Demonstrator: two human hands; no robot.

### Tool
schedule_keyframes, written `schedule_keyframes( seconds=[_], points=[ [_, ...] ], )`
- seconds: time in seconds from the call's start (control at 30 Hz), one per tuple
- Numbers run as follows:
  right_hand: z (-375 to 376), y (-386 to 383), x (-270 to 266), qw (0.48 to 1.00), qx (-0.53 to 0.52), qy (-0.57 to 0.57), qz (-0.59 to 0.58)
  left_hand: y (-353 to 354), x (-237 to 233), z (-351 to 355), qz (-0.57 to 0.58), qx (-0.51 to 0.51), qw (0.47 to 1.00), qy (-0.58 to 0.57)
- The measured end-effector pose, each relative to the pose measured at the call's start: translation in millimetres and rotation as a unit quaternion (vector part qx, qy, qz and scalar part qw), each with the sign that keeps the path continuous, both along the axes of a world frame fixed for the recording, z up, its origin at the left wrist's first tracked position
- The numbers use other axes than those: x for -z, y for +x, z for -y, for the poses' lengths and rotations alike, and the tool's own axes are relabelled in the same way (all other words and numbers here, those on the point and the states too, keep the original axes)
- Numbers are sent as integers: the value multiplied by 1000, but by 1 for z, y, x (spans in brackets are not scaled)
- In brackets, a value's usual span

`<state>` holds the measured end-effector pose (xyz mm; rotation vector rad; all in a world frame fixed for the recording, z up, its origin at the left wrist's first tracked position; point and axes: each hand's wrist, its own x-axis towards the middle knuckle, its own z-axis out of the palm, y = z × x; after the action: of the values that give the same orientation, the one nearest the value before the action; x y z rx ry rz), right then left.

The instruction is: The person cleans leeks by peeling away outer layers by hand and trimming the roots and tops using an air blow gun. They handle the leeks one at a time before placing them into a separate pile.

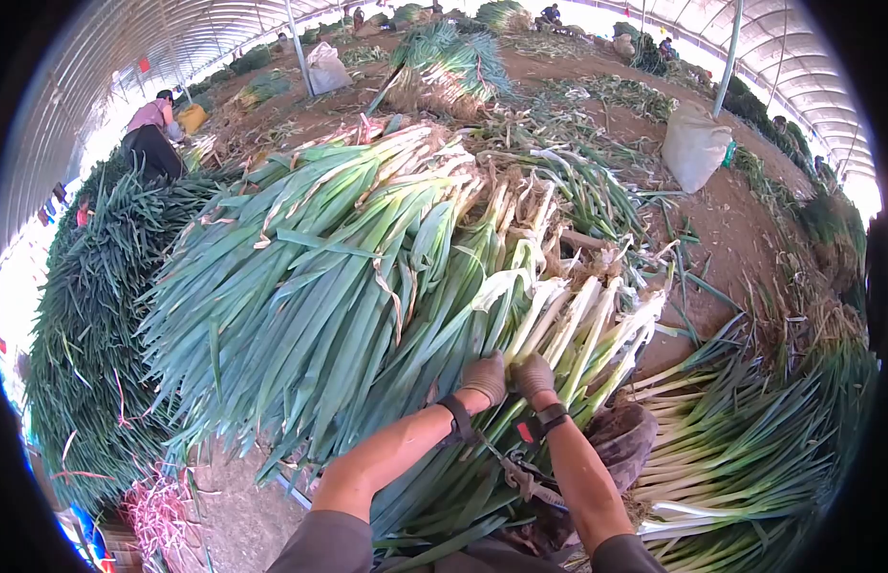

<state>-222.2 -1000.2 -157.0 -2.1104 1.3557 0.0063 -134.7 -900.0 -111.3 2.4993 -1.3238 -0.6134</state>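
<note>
Head view: grey-brown-gloved left hand (pixel 485 378) and similarly gloved right hand (pixel 534 377) side by side, curled, on bunch of long white-stalked green leeks (pixel 570 329). Fingers hidden; cannot tell what they pinch. Bunch's white stalks just beyond hands. Broad heap of flat blue-green leaves (pixel 305 286) to left; pile of thin pale-stemmed green leeks (pixel 740 430) right of right hand.

1. One head-worn view is given, faced forward and down.
2. The left hand (pixel 485 378) and right hand (pixel 534 376) are seen from above, fairly near, at the lower centre.
3. The roof (pixel 814 65) is caught farther off, upper right, bowed by the wide lens.
</note>
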Motion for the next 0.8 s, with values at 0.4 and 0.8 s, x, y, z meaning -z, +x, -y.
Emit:
schedule_keyframes(
  seconds=[0.4, 0.8],
  points=[
    [1, -17, -16, 939, 93, 249, 219, 42, 35, -4, -238, -35, 970, -30],
    [-20, -7, -112, 838, -17, 217, 500, 48, -60, -30, -282, 6, 934, -220]
  ],
)
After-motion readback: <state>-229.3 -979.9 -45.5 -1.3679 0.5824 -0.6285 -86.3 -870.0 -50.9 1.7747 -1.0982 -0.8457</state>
